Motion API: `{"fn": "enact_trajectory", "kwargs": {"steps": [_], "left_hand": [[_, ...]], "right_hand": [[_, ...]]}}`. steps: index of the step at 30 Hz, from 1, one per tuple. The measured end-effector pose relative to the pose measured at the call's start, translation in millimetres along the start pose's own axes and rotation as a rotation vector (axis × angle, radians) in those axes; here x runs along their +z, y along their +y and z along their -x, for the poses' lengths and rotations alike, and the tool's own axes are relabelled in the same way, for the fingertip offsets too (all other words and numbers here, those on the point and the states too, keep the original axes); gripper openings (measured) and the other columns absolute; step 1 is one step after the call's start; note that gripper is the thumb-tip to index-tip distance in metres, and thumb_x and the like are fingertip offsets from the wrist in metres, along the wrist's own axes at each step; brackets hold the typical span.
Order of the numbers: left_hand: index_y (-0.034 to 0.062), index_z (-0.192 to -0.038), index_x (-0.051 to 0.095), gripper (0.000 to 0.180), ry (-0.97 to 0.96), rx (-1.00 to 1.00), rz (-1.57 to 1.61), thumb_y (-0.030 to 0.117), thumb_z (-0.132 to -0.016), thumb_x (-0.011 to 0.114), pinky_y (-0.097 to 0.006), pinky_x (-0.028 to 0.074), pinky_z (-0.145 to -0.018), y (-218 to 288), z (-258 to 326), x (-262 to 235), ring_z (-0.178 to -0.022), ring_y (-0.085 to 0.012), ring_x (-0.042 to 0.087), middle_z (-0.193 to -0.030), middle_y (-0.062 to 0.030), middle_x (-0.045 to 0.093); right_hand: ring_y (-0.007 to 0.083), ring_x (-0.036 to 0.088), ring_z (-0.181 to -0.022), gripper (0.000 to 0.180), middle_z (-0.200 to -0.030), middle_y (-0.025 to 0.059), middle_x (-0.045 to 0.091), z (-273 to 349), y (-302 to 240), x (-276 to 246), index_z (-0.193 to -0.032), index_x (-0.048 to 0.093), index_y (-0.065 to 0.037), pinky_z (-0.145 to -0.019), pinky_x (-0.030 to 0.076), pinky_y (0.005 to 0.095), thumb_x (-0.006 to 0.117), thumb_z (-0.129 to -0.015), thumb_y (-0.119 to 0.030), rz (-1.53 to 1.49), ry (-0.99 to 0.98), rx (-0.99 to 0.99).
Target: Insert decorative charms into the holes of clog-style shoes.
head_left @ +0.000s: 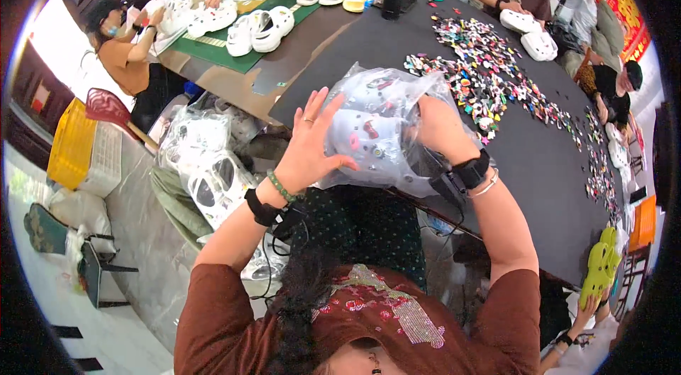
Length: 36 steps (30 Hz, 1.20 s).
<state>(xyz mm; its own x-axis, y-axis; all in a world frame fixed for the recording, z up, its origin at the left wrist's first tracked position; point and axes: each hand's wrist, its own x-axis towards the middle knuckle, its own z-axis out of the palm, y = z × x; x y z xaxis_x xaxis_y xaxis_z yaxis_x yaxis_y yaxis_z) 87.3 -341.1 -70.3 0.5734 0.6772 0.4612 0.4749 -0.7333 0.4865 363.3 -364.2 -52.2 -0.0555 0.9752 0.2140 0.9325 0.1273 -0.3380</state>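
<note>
Across the dark table (528, 187), small colourful charms (489, 66) are scattered. At its near edge, pale decorated clogs (362, 135) are enclosed in a clear plastic bag (386, 162). The left hand (310, 140) is spread at the bag's left side; the right hand (445, 128) is set at its right, fingertips hidden, so whether anything is pinched cannot be told.

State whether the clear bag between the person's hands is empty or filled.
Filled: pale clogs with charms show through the clear bag, which bulges between the left hand and right hand.
</note>
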Motion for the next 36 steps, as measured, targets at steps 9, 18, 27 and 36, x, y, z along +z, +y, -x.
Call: {"fn": "enact_trajectory", "kwargs": {"steps": [9, 18, 27, 36], "left_hand": [[-0.0005, -0.137, 0.044, 0.061, 0.100, -0.415, 0.378, 0.040, -0.094, 0.059, -0.033, 0.039, -0.101, -65, -3, -2, -0.122, -0.0245, 0.051, -0.134, -0.0165, 0.053], [-0.0018, -0.136, 0.045, 0.058, -0.307, -0.541, 1.637, 0.044, -0.100, 0.045, -0.031, 0.042, -0.099, 5, -26, -3, -0.120, -0.0167, 0.050, -0.132, -0.0094, 0.053], [0.0042, -0.115, 0.066, 0.028, 0.249, -0.450, 0.904, 0.023, -0.099, 0.055, -0.020, 0.042, -0.058, 2, -29, 14, -0.065, -0.0043, 0.052, -0.087, 0.0000, 0.067], [0.0066, -0.111, 0.065, 0.028, 0.699, -0.555, 0.682, 0.029, -0.097, 0.058, -0.018, 0.034, -0.050, -113, -2, -52, -0.060, -0.0012, 0.046, -0.084, 0.0042, 0.063]], "right_hand": [[0.0406, 0.062, -0.081, 0.013, -0.084, 0.0213, 0.064, 17, 10, 1, -0.079, 0.067, -0.001, -0.074, 0.051, 0.0457, 0.059, -0.070, -0.004, -0.017, 0.148, -0.068], [0.0376, 0.064, -0.083, 0.017, -0.092, 0.0158, 0.066, 88, -29, -75, -0.086, 0.069, -0.005, -0.071, 0.052, 0.0394, 0.065, -0.070, 0.001, -0.149, 0.234, -0.225], [0.0320, 0.062, -0.076, 0.027, -0.082, 0.0125, 0.061, 125, -17, -99, -0.086, 0.067, 0.000, -0.066, 0.050, 0.0368, 0.069, -0.059, 0.002, -0.187, 0.300, -0.155], [0.0331, 0.060, -0.073, 0.025, -0.079, 0.0130, 0.058, 137, 13, -122, -0.082, 0.063, 0.001, -0.065, 0.048, 0.0382, 0.072, -0.058, 0.005, 0.018, 0.395, 0.075]]}}
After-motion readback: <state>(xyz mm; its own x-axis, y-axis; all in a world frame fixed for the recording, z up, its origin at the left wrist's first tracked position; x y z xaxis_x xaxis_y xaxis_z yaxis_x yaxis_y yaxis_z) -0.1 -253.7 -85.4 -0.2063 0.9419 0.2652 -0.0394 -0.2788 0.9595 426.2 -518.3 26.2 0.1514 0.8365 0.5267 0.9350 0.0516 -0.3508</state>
